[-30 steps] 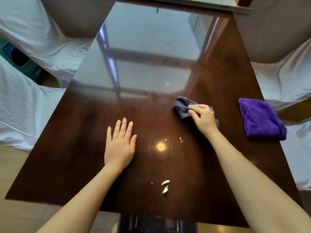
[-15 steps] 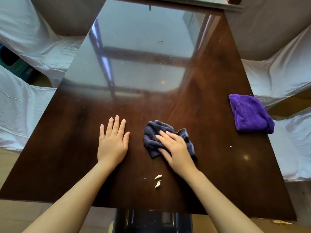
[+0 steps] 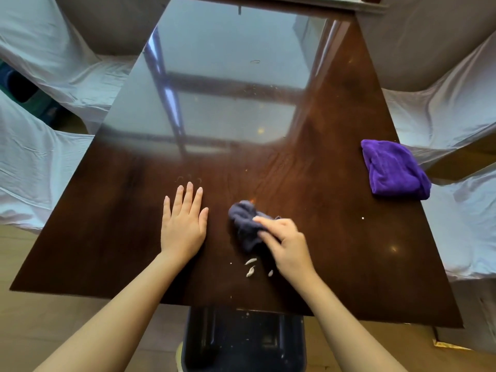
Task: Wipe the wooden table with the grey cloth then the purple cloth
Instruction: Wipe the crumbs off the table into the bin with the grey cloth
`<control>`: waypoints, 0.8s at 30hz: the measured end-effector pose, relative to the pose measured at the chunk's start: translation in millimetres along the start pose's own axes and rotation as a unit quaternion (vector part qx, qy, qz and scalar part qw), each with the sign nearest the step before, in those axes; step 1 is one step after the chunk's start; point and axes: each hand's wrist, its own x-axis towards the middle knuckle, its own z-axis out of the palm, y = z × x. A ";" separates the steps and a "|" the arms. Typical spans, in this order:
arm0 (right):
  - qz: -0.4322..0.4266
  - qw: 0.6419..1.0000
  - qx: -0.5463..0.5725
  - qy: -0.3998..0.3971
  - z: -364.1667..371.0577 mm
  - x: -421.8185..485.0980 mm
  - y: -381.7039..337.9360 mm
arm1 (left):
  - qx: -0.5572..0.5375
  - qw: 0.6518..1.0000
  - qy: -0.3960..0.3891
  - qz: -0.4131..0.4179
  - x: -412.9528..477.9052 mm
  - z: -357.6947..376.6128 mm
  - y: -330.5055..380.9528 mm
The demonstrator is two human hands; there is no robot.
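Note:
The dark glossy wooden table (image 3: 335, 162) fills the view. My right hand (image 3: 287, 244) presses the crumpled grey cloth (image 3: 245, 224) onto the table near its front middle, fingers bent over the cloth. My left hand (image 3: 183, 220) lies flat on the wood, palm down, fingers together, a short way left of the cloth. The purple cloth (image 3: 393, 170) sits folded at the table's right edge, apart from both hands. A few white crumbs (image 3: 251, 267) lie just in front of the grey cloth.
Chairs draped in white fabric (image 3: 40, 146) stand along both sides, another cover (image 3: 456, 108) on the right. A dark bin (image 3: 243, 342) stands below the table's near edge. Small specks (image 3: 363, 218) dot the wood to the right.
My right hand swept the grey cloth from the right middle of the table toward me and leftward, stopping by the crumbs. The left hand stayed flat in place.

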 end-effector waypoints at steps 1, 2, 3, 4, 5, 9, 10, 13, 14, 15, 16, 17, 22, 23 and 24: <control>0.004 0.999 0.003 0.033 -7.0 6.0 0.9 | -0.003 1.000 0.002 -0.005 -8.2 0.0 2.2; 0.005 0.998 -0.002 0.055 -13.6 12.3 2.4 | -0.001 1.000 0.004 -0.011 -15.9 0.1 4.0; 0.005 0.998 -0.013 0.063 -18.8 18.6 4.3 | 0.005 1.000 0.007 -0.018 -22.9 0.9 5.4; 0.013 0.998 -0.023 0.054 -22.2 24.8 6.9 | 0.013 1.000 0.009 -0.025 -28.8 2.2 6.3; 0.026 0.999 -0.030 0.029 -23.2 29.8 9.2 | 0.019 0.999 0.011 -0.033 -34.0 3.6 6.8; 0.018 0.995 -0.073 -0.060 -9.7 29.0 16.5 | 0.019 0.999 0.013 -0.049 -43.5 7.6 7.1; 0.002 0.995 -0.079 -0.067 -6.2 24.9 17.0 | 0.016 0.998 0.012 -0.052 -43.5 7.9 7.0; -0.043 0.990 -0.097 -0.089 0.0 9.6 18.6 | 0.018 0.998 0.011 -0.055 -43.2 8.7 7.9; -0.055 0.988 -0.104 -0.099 1.9 3.9 19.5 | 0.021 0.998 0.011 -0.055 -43.3 9.0 7.9; -0.067 0.986 -0.109 -0.109 3.8 -1.9 19.9 | 0.022 0.998 0.010 -0.056 -43.1 9.4 7.5; -0.077 0.983 -0.113 -0.120 5.4 -7.6 19.8 | 0.023 0.998 0.010 -0.058 -42.9 9.8 7.0; -0.085 0.982 -0.113 -0.128 6.4 -13.2 19.3 | 0.024 0.998 0.010 -0.059 -42.7 9.8 7.0; -0.110 0.974 -0.113 -0.164 6.3 -44.9 14.3 | 0.025 0.998 0.005 -0.052 -42.9 9.1 7.6; -0.113 0.973 -0.113 -0.169 5.9 -51.9 13.2 | 0.024 0.998 0.003 -0.053 -42.6 8.9 7.5; -0.115 0.972 -0.112 -0.172 5.6 -58.9 11.8 | 0.022 0.998 0.001 -0.053 -42.4 8.7 7.5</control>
